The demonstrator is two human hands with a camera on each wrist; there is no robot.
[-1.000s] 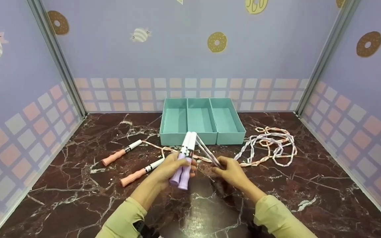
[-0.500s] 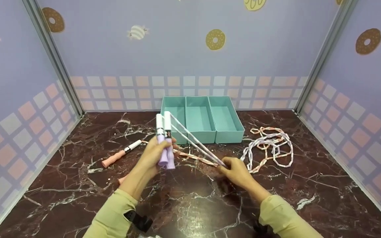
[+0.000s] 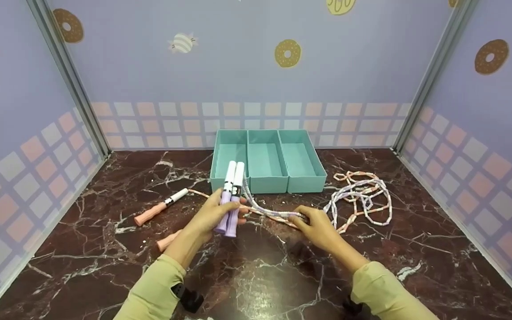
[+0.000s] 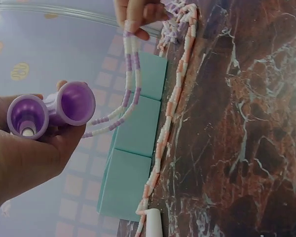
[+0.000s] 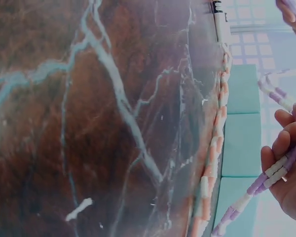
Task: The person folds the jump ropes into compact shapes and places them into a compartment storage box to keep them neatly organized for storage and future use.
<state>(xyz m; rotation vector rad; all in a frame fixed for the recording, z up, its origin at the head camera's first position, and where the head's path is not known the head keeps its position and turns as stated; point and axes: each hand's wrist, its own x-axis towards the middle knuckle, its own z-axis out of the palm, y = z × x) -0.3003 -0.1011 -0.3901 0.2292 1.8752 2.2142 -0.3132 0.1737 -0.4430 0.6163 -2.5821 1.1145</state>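
While two orange-and-white handles (image 3: 160, 207) lie on the dark marbled bench (image 3: 260, 275), the left hand (image 3: 210, 213) grips two purple-and-white handles (image 3: 235, 190) before a teal three-section organizer (image 3: 269, 185); farther right, the right hand (image 3: 316, 226) pinches their purple-and-white beaded rope (image 3: 278, 214).

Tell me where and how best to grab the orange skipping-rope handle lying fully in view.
Best, I'd say, by the orange grip, from above, pinched across its length: it lies flat and uncovered on the tabletop, while the cord trails from its white end.
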